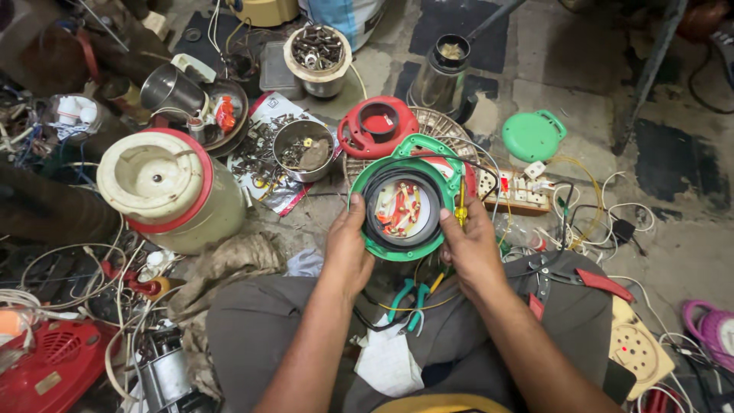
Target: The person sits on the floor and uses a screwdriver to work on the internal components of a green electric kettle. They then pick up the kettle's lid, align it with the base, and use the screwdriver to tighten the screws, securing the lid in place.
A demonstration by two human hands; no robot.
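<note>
Cluttered floor (688,252): our left hand (345,248) and right hand (468,243) closed on a green base (403,200), held over the lap, wiring upward; right also pinched a screwdriver (461,208).

1 head-worn camera looks steeply down, close over the person's lap and cluttered floor (535,69), facing forward; no second view.

My right hand (470,248) covers the green housing (405,197) rim at three o'clock. The red fan cover (50,367) and pink object (715,327) run off the frame edges.
</note>
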